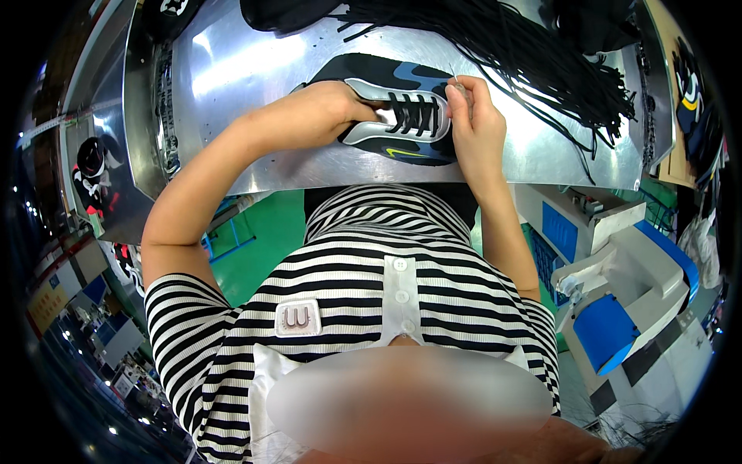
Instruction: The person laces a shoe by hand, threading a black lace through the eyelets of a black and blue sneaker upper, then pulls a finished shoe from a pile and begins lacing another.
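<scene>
A black shoe upper (421,151) with silver-grey trim, a blue patch and a yellow mark lies on the metal table, its toe to the right. Black laces (416,114) cross its front in several rows. My left hand (328,114) reaches into the opening and grips the upper there; its fingertips are hidden inside. Beside the toe, my right hand (478,124) is closed in a pinch, thumb against fingers. From that pinch a thin needle-like metal tool (454,76) sticks up; most of it is covered by the fingers.
A large bundle of black laces (533,69) spreads over the far right of the metal table (232,85). Dark pieces (286,11) lie at the far edge. More shoe parts (93,174) sit left; a grey machine with a blue pad (607,332) stands right.
</scene>
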A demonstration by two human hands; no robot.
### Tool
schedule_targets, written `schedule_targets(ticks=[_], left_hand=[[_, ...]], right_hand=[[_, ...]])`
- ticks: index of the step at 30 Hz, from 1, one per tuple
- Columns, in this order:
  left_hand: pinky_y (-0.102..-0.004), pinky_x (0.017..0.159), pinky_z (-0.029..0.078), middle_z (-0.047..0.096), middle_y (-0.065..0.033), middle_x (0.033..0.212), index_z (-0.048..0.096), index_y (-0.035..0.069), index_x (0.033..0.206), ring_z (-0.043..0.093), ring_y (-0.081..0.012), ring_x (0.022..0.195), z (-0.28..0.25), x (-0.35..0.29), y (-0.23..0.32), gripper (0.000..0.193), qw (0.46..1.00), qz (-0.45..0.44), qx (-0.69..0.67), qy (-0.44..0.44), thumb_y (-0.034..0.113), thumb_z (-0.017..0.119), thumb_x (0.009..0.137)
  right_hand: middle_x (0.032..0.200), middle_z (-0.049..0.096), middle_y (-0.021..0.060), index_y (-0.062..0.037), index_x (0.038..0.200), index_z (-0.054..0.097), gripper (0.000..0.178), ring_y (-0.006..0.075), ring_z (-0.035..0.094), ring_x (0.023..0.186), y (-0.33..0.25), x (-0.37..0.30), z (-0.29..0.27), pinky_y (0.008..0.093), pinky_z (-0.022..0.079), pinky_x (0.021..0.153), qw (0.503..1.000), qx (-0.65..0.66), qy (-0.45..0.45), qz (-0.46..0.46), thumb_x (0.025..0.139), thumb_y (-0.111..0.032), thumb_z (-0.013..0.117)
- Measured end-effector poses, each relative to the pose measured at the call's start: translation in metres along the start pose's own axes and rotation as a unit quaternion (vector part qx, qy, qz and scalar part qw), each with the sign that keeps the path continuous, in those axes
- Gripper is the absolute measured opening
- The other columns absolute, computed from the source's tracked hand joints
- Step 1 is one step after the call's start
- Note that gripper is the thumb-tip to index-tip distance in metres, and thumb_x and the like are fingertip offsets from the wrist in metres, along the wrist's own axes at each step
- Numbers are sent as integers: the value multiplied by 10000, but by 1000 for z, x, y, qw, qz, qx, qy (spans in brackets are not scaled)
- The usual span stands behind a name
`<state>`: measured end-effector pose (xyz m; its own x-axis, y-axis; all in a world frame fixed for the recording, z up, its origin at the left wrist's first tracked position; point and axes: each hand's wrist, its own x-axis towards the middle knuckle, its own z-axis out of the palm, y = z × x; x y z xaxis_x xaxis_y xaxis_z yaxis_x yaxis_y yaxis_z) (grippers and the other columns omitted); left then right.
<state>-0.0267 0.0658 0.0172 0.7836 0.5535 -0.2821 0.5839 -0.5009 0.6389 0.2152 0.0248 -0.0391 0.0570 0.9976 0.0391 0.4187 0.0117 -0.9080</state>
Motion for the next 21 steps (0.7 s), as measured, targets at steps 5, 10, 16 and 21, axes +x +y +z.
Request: schedule_targets(ticks=[5, 10, 16, 21], left_hand=[[-336, 891, 485, 684, -171, 1012, 664, 6, 1174, 640, -295, 979, 5, -10, 12, 312, 907, -165, -373, 104, 225, 563, 977], [-343, 827, 499, 689, -158, 951, 634, -1, 1186, 648, -292, 914, 15, -5, 15, 330, 973, -45, -115, 193, 227, 606, 949], [-340, 768, 510, 695, -153, 916, 606, -12, 1191, 659, -266, 822, 8, 0, 5, 302, 981, -55, -130, 136, 166, 597, 947], [-385, 781, 505, 690, -178, 972, 598, 2, 1202, 658, -314, 869, 8, -4, 4, 317, 975, -53, -169, 133, 173, 608, 935]], right_hand=[[714, 625, 81, -44, 1025, 581, 164, 175, 591, 601, -4, -5, -4, 288, 462, 574, 999, 39, -7, 24, 947, -181, 628], [921, 606, 38, -78, 980, 650, 146, 152, 595, 624, -8, -19, -6, 269, 463, 558, 984, 17, -92, -149, 849, -81, 712], [868, 591, 14, -151, 984, 658, 174, 217, 625, 628, -17, -5, -4, 327, 491, 543, 937, -141, -155, -281, 822, -152, 722], [849, 580, 15, -140, 930, 639, 160, 229, 619, 600, -22, 1, 3, 335, 493, 530, 919, -169, -159, -320, 796, -139, 725]])
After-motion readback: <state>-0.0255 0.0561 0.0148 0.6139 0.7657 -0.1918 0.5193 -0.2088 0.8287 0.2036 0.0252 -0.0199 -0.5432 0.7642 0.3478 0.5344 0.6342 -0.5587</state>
